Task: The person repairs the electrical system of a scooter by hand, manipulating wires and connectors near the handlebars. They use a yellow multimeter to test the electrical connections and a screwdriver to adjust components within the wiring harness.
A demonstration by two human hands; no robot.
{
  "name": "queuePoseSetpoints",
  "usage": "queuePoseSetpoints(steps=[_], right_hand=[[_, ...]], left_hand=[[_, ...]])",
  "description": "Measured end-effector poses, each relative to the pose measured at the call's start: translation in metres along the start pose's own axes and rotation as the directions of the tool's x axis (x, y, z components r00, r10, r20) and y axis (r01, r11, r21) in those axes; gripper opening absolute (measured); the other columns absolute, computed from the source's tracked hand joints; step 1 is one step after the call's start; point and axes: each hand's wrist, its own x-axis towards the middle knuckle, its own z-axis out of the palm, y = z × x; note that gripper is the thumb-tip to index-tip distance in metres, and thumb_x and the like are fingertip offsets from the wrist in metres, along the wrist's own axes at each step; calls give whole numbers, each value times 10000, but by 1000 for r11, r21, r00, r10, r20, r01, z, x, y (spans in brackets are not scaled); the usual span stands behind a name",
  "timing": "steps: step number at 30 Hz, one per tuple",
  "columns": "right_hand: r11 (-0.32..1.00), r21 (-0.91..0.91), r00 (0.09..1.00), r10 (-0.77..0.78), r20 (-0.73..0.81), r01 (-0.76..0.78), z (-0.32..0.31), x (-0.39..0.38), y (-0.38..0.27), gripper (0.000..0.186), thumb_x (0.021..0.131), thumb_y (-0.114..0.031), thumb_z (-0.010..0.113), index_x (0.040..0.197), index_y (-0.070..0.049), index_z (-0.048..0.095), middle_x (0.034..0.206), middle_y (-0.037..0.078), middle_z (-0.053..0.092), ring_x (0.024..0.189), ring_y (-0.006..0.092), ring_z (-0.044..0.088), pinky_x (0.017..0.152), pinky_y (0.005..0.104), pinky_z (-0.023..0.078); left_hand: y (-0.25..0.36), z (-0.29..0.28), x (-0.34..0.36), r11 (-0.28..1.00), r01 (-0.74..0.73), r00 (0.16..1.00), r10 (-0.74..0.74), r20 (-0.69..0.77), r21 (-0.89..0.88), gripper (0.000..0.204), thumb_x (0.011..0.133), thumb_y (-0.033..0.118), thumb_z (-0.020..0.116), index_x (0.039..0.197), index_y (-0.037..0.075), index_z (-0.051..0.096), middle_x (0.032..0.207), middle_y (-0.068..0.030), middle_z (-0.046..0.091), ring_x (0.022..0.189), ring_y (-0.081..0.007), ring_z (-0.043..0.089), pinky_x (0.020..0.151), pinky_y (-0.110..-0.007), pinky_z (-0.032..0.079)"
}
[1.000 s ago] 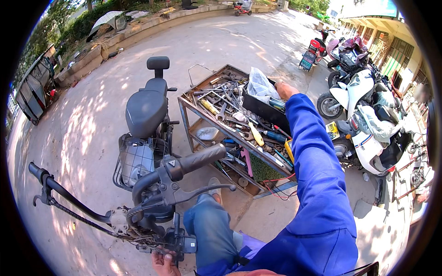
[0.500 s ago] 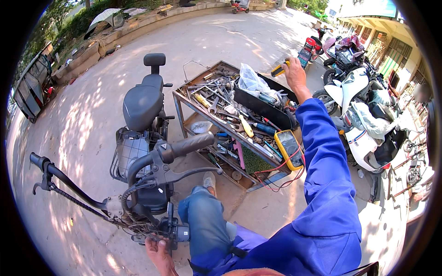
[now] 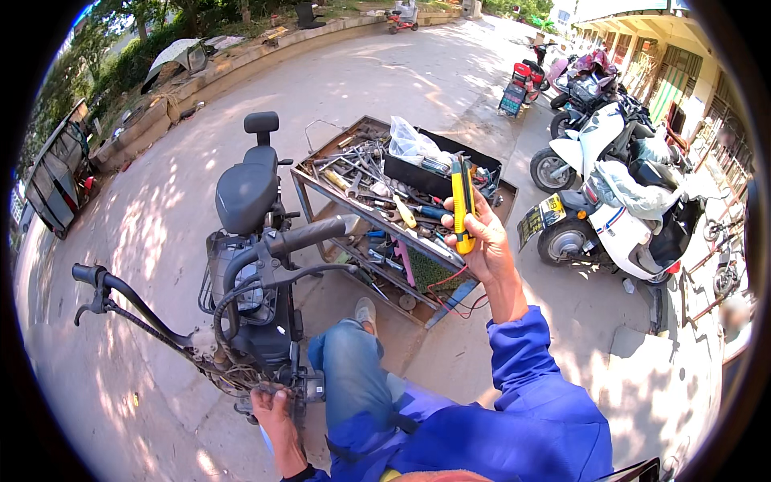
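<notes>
Upright in my right hand [image 3: 491, 251] is a yellow and black utility knife [image 3: 463, 206], pinched between thumb and fingers in front of the tool cart [image 3: 377, 210]. My left hand [image 3: 275, 411] is closed low at the front of an electric scooter [image 3: 241, 321], beside a tangle of wires [image 3: 233, 376]; what its fingers grip is hidden. Between the two hands is the scooter's handlebar [image 3: 309, 233]. A long black bin [image 3: 418, 173] with a plastic bag [image 3: 414, 143] stands on the cart among many loose hand tools.
A red and black test lead [image 3: 458, 299] hangs off the cart's near corner. White scooters [image 3: 634, 233] are parked on the right, with a red scooter [image 3: 526, 79] farther back. A kerb [image 3: 265, 55] runs along the far left.
My right hand has come back from the cart's far right side toward me, bringing the utility knife upright and hiding the yellow multimeter. My left hand stays low by the scooter's front.
</notes>
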Motion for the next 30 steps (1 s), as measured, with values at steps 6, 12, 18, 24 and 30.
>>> queuePoseSetpoints(steps=[6,12,18,24,30], right_hand=[[931,198,945,273,182,-307,52,-61,83,850,992,-86,679,1680,-148,183,1512,198,457,1057,285,657,785,418,612],[833,164,835,475,278,-528,99,-107,133,830,1013,-47,634,1689,-139,161,1543,231,423,1017,250,647,754,356,599],[807,-63,769,580,267,-587,119,-132,163,799,1048,-92,603,1695,-131,136,1482,252,481,934,209,632,672,303,554],[760,-280,717,648,255,-587,136,-141,186,764,1055,-137,605,1682,-74,172,1416,216,543,858,166,616,640,280,532],[678,-595,731,649,210,-432,147,-154,196,692,1082,-140,565,1678,-91,215,1377,207,594,810,128,605,629,255,532]], left_hand=[[-9,-2,8,999,-24,1000,25,-18,42,358,912,-2,725,1200,68,523,1065,-96,683,920,-191,681,834,-303,557],[-18,5,13,997,-56,997,58,-48,46,371,906,21,758,1186,47,516,1062,-106,701,941,-173,666,845,-300,543],[-18,6,12,998,-57,998,57,-27,-4,380,905,13,762,1196,41,520,1063,-93,700,1007,-178,667,932,-319,531],[-27,1,14,998,-37,999,35,-32,-52,402,910,2,758,1231,22,517,1094,-94,697,1016,-164,670,931,-312,539],[-20,9,12,994,-43,999,41,-27,-101,522,897,-42,735,1365,-1,508,1101,-81,700,1008,-154,662,924,-310,533]])
